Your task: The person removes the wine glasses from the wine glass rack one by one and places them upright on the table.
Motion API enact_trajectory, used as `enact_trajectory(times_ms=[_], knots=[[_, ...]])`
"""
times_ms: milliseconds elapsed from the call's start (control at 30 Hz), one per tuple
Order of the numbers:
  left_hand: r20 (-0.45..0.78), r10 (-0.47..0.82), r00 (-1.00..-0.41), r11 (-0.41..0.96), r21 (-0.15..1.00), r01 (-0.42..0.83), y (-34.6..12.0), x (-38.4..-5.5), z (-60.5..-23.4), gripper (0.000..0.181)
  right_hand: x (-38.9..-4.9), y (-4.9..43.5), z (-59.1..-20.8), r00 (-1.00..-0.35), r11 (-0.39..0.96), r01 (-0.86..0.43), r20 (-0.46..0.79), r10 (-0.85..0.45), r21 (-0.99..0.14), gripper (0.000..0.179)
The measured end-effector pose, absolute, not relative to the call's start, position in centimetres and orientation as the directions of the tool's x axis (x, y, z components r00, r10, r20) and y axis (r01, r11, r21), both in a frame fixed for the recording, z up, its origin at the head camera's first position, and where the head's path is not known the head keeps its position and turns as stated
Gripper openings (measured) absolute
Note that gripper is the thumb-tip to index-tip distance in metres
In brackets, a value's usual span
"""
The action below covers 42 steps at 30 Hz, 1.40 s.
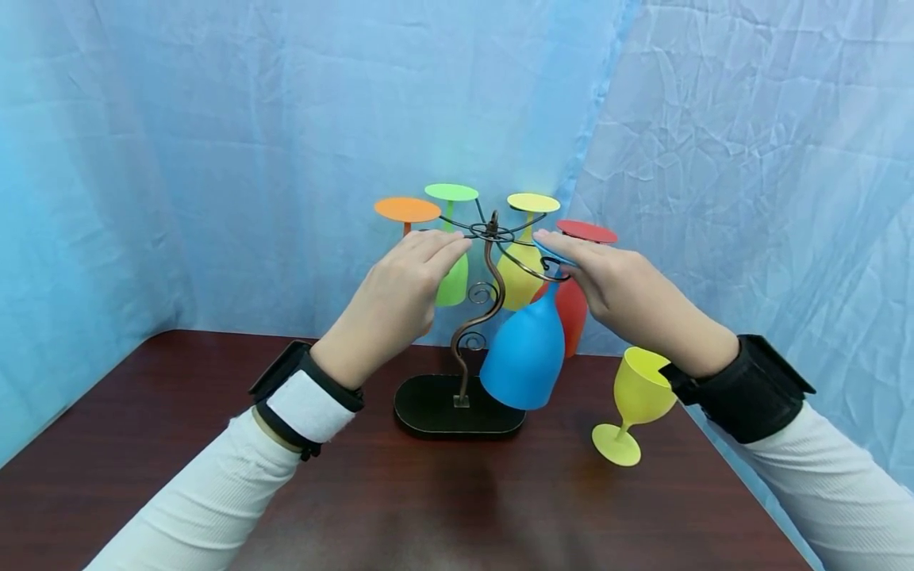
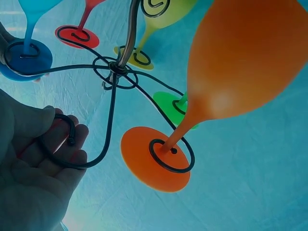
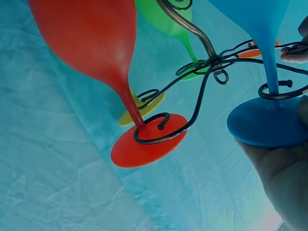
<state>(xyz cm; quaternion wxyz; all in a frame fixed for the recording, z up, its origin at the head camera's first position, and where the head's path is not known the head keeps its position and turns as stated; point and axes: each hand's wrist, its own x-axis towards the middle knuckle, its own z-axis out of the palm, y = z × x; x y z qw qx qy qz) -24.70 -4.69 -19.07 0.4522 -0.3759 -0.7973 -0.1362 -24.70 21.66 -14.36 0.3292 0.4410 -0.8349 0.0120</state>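
A bronze wire stemware rack (image 1: 428,412) stands on the table, its arms ending in curled hooks. My right hand (image 1: 628,293) pinches the foot of a blue wine glass (image 1: 524,349), which hangs upside down and tilted with its stem inside a front hook. Across the rack, my left hand (image 1: 410,281) has thumb and fingers about a bare hook (image 2: 98,160), plain in the left wrist view. Also hanging upside down are an orange glass (image 2: 240,72), mostly behind my left hand in the head view, a green glass (image 1: 451,289), a yellow glass (image 1: 516,277) and a red glass (image 1: 574,317).
Another yellow wine glass (image 1: 643,388) stands upright near the right side of the dark wooden table (image 1: 343,492), below my right wrist. Pale blue cloth (image 1: 321,119) hangs behind the table and along its sides.
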Motion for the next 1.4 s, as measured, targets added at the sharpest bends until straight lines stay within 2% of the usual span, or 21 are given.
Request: enact_trajectory(times_ms=[367,567,833,1000,1100,1400], knots=[[0.822,0.474,-0.316,0.642,-0.077,0.763,-5.0,-25.0,-19.1,0.052,-24.0,21.5,-14.4,-0.338,0.555,-0.778,0.549,-0.764,0.293,0.056],[0.827,0.474,-0.301,0.629,-0.079,0.773,-5.1,-25.1,-19.1,0.052,-23.1,20.5,-14.4,-0.334,0.546,-0.781,0.538,-0.774,0.302,0.060],[0.802,0.493,-0.337,0.640,-0.071,0.765,-5.0,-25.0,-19.1,0.062,-22.8,19.4,-14.2,-0.352,0.563,-0.771,0.537,-0.767,0.298,0.057],[0.812,0.482,-0.329,0.639,-0.069,0.766,-5.1,-25.1,-19.1,0.058,-23.1,18.3,-13.2,-0.339,0.550,-0.774,0.528,-0.779,0.313,0.056],[0.813,0.479,-0.332,0.640,-0.064,0.766,-5.2,-25.1,-19.0,0.056,-23.5,17.7,-12.6,-0.372,0.567,-0.762,0.505,-0.779,0.314,0.056],[0.800,0.483,-0.356,0.655,-0.061,0.753,-5.1,-24.9,-19.0,0.061,-25.2,16.2,-11.1,-0.533,0.659,-0.702,0.415,-0.737,0.269,0.049]])
